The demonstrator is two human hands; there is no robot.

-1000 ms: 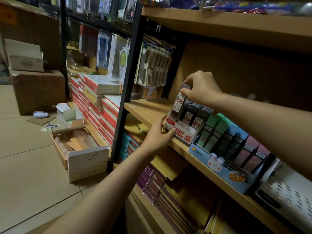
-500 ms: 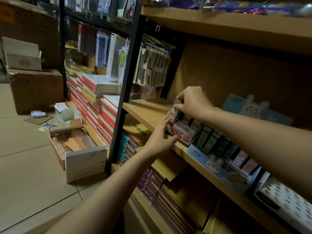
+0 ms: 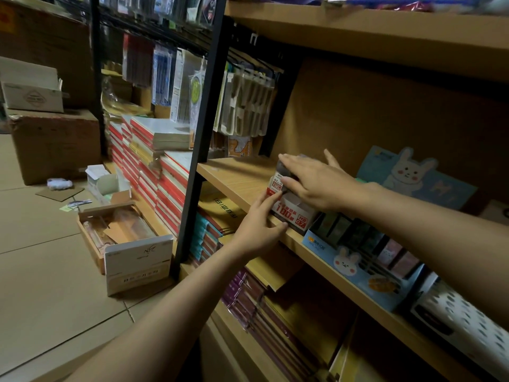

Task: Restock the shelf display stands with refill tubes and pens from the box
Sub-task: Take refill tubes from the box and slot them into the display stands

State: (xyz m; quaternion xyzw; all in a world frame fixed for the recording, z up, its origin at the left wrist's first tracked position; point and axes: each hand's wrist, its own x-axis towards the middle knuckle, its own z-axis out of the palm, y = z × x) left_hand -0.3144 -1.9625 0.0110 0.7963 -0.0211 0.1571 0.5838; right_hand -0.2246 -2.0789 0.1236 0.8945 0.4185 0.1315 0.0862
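Observation:
A small red-and-white display stand (image 3: 294,213) of lead refill tubes sits on the wooden shelf (image 3: 242,180). My left hand (image 3: 259,227) grips the stand's front left corner, thumb on its face. My right hand (image 3: 314,180) lies flat with straight fingers on top of the dark refill tubes (image 3: 276,183) in the stand. To the right is a blue rabbit display stand (image 3: 355,263) holding several coloured refill tubes, with its rabbit backing card (image 3: 413,175) upright behind.
An open cardboard box (image 3: 129,244) of stock lies on the tiled floor at the left, with small open cartons (image 3: 107,183) behind it. Stacked notebooks (image 3: 157,161) fill the lower shelves. A black shelf post (image 3: 198,150) stands left of my hands. A dotted white box (image 3: 462,318) sits far right.
My right hand has let go of the refill tube it was lowering into the stand and now lies flat on the tubes. The left hand stays at the stand's front.

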